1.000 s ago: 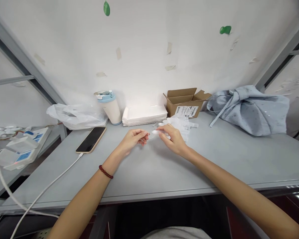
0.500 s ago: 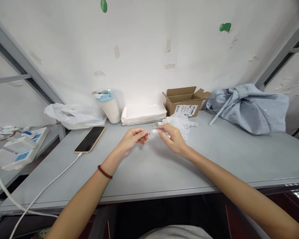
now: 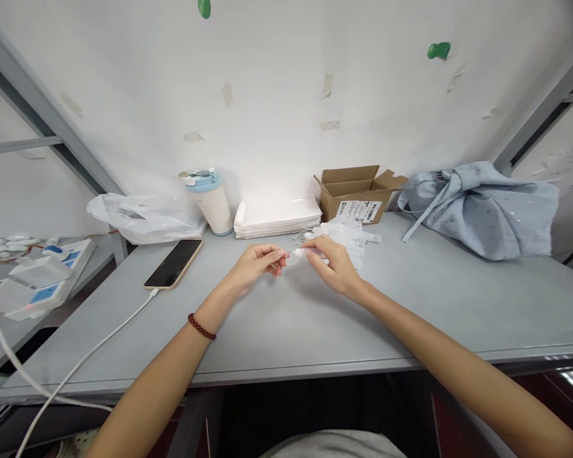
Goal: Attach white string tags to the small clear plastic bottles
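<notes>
Over the middle of the grey table (image 3: 267, 340), my left hand (image 3: 260, 264) pinches a thin white string between thumb and fingers. Close beside it, my right hand (image 3: 332, 262) grips a small white piece (image 3: 298, 254) at the fingertips. The string curves between the two hands. Behind my right hand lies a pile of translucent white strips (image 3: 347, 235), partly hidden by that hand. What exactly the small white piece is cannot be made out.
Along the wall stand a plastic bag (image 3: 146, 216), a tumbler (image 3: 212, 203), a stack of white sheets (image 3: 277, 218), an open cardboard box (image 3: 358, 200) and a blue cloth bag (image 3: 487, 213). A phone (image 3: 174, 264) with a white cable lies left of my hands.
The view has shifted slightly. Both hands keep nearly the same place and hold, and the string's loop between them looks slightly different.
</notes>
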`<state>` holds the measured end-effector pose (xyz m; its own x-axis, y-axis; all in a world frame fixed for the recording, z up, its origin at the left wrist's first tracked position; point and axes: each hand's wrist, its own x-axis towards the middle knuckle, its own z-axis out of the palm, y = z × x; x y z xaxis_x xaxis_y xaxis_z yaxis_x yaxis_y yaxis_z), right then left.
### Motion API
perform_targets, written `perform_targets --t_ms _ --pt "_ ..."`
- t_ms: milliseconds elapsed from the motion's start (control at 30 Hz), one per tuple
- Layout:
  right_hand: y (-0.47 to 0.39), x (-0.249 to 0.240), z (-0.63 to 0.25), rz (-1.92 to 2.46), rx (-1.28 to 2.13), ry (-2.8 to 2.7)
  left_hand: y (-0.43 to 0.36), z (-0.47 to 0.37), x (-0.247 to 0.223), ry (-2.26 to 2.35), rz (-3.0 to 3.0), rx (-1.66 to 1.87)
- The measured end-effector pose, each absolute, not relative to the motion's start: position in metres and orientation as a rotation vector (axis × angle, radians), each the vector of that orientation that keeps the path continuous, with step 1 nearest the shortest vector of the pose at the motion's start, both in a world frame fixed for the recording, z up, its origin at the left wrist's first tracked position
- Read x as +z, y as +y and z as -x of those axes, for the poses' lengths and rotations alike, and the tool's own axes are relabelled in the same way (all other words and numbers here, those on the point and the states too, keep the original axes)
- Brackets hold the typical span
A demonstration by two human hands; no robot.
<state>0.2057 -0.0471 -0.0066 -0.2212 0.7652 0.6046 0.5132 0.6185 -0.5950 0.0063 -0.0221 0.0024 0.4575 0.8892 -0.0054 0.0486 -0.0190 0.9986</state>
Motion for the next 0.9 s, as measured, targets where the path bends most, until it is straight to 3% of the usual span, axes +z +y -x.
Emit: perform_targets --t_ms 900 --pt "-0.047 -0.017 -0.205 0.998 0.379 -1.98 -0.031 -0.013 -0.001 0.952 -1.611 0.729"
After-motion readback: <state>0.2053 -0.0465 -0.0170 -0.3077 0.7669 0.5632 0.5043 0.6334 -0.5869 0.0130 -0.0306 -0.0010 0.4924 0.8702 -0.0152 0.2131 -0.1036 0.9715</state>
